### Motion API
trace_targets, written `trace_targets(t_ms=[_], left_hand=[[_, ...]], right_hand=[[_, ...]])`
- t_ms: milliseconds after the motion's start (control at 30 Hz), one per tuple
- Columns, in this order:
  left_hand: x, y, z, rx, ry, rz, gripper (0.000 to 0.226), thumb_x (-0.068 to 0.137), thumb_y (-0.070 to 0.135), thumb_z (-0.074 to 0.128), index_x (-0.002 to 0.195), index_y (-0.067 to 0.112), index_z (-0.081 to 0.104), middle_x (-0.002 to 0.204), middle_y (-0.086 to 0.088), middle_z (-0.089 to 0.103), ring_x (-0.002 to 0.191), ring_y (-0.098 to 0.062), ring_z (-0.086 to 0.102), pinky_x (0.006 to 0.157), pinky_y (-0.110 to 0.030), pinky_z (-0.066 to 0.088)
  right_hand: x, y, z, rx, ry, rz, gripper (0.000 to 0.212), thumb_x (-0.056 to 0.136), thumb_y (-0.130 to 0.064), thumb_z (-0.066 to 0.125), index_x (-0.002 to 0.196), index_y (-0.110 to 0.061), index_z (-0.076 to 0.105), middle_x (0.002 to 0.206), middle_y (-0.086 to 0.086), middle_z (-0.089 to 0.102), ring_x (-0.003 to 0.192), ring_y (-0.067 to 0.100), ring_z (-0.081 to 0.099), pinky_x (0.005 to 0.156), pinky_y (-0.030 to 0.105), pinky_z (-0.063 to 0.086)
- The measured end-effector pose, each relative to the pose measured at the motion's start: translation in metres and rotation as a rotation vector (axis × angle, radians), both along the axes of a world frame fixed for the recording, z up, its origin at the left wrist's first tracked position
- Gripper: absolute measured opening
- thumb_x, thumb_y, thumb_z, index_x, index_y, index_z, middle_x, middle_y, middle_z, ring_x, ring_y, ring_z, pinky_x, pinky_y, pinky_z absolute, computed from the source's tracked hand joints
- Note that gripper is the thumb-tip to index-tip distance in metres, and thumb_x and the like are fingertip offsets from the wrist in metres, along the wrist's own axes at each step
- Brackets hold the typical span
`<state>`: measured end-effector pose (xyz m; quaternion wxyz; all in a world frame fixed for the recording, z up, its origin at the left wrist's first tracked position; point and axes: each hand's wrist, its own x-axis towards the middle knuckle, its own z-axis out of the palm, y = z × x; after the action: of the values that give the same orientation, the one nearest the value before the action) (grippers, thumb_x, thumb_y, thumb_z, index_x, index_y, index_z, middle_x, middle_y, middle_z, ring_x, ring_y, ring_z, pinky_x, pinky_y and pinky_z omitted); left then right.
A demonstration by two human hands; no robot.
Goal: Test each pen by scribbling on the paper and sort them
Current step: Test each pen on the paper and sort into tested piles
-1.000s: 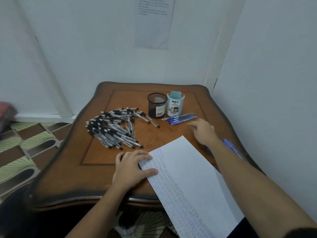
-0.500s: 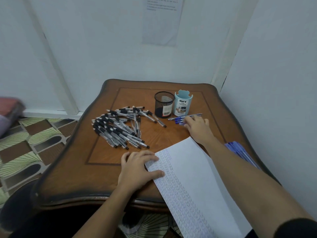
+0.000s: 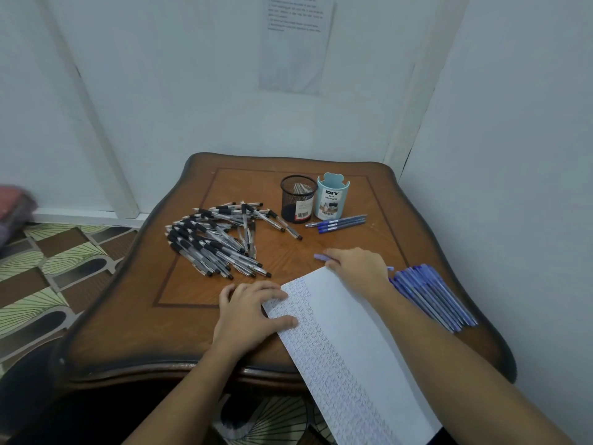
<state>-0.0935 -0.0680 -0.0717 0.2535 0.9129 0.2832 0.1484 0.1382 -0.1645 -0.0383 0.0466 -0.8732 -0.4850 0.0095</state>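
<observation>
— So where is the right hand (image 3: 356, 268) now?
— Back at the top corner of the paper (image 3: 349, 322), fingers curled round a blue pen (image 3: 319, 257). Half a second ago it was up at the loose blue pens (image 3: 337, 222) beside the mesh cup (image 3: 296, 199) and the pale blue cup (image 3: 332, 197).
— And the left hand (image 3: 253, 311)?
— It hasn't moved: flat, fingers spread, pressing the paper's left edge onto the table (image 3: 134, 342).
— What lies further out?
— A heap of black pens (image 3: 215, 244) left of centre, and a row of blue pens (image 3: 431, 292) along the right edge, just beside the right forearm. Both cups stand side by side at the back.
— Anything you can't make out?
— Most of the held pen is hidden under the hand; only its two ends show. The scribbles are too fine to read, the paper's near end runs out of view, and the print on the wall sheet (image 3: 295, 43) is blurred.
</observation>
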Motion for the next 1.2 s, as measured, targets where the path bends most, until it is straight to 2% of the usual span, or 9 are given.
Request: trace_targets(t_ms=[100,200,400,533,600,700,933,1067,1200], left_hand=[[-0.001,0.000,0.000,0.004,-0.001,0.000,0.076,0.054,0.092,0.041,0.112,0.048,0.063,0.123,0.035,0.046,0.119,0.006,0.033,0.111,-0.037,0.003],[0.000,0.000,0.000,0.001,-0.007,0.004,0.074,0.055,0.091,0.042,0.111,0.049,0.063,0.122,0.036,0.046,0.118,0.006,0.033,0.111,-0.037,0.004],[0.001,0.000,-0.001,0.005,-0.014,0.006,0.072,0.055,0.091,0.042,0.109,0.049,0.064,0.121,0.036,0.046,0.117,0.006,0.033,0.111,-0.038,0.004],[0.001,0.000,-0.002,0.007,-0.016,0.000,0.072,0.056,0.091,0.043,0.109,0.049,0.064,0.121,0.036,0.047,0.118,0.005,0.035,0.111,-0.039,0.005],[0.001,0.000,-0.001,0.004,-0.018,0.001,0.071,0.056,0.091,0.043,0.109,0.048,0.064,0.122,0.036,0.046,0.118,0.005,0.034,0.111,-0.039,0.005],[0.001,0.000,0.000,-0.003,-0.016,0.003,0.071,0.055,0.090,0.044,0.109,0.048,0.064,0.121,0.036,0.045,0.118,0.005,0.033,0.111,-0.039,0.005],[0.001,0.001,0.000,0.001,-0.012,0.003,0.072,0.055,0.090,0.043,0.110,0.048,0.064,0.120,0.037,0.043,0.118,0.005,0.033,0.110,-0.038,0.004],[0.002,0.001,-0.002,0.007,-0.013,0.006,0.071,0.055,0.090,0.044,0.109,0.049,0.063,0.121,0.036,0.045,0.117,0.005,0.033,0.110,-0.038,0.004],[0.002,0.002,-0.002,0.010,-0.011,0.006,0.070,0.056,0.090,0.045,0.110,0.048,0.064,0.120,0.036,0.045,0.117,0.006,0.032,0.108,-0.037,0.004]], right_hand=[[-0.002,-0.002,0.002,-0.046,-0.031,-0.089,0.046,0.094,-0.054,0.048,0.131,-0.028,0.045,0.108,0.005,0.071,0.095,0.025,0.066,0.072,0.033,0.049],[0.004,-0.007,0.005,0.064,0.014,-0.153,0.033,0.099,-0.023,0.045,0.132,-0.020,0.039,0.111,0.014,0.069,0.094,0.035,0.065,0.072,0.037,0.048],[0.000,-0.020,0.025,0.686,0.868,-0.233,0.022,0.102,-0.003,0.042,0.106,-0.015,0.061,0.087,0.012,0.069,0.078,0.027,0.066,0.062,0.031,0.058],[-0.013,-0.022,0.023,0.835,1.305,-0.212,0.018,0.097,-0.001,0.045,0.107,-0.009,0.057,0.101,0.011,0.074,0.091,0.022,0.069,0.067,0.038,0.055],[-0.020,-0.023,0.015,0.864,1.290,-0.188,0.007,0.100,-0.015,0.055,0.099,-0.011,0.050,0.082,0.011,0.072,0.078,0.018,0.069,0.057,0.033,0.049],[-0.034,-0.019,0.003,0.825,1.224,-0.202,0.044,0.101,-0.050,0.036,0.088,-0.013,0.054,0.062,0.007,0.059,0.055,0.015,0.053,0.047,0.029,0.037],[-0.049,-0.008,-0.011,0.800,1.185,-0.137,0.028,0.101,-0.020,0.055,0.077,-0.004,0.057,0.107,0.008,0.066,0.058,0.008,0.060,0.048,0.017,0.041],[-0.053,-0.008,-0.020,0.768,1.157,-0.136,0.037,0.076,-0.039,0.082,0.057,-0.021,0.057,0.114,-0.005,0.069,0.108,0.004,0.062,0.075,0.036,0.055],[-0.056,-0.010,-0.027,0.755,0.979,-0.193,0.033,0.085,-0.011,0.073,0.058,-0.008,0.054,0.075,-0.014,0.062,0.086,0.009,0.062,0.070,0.028,0.048]])
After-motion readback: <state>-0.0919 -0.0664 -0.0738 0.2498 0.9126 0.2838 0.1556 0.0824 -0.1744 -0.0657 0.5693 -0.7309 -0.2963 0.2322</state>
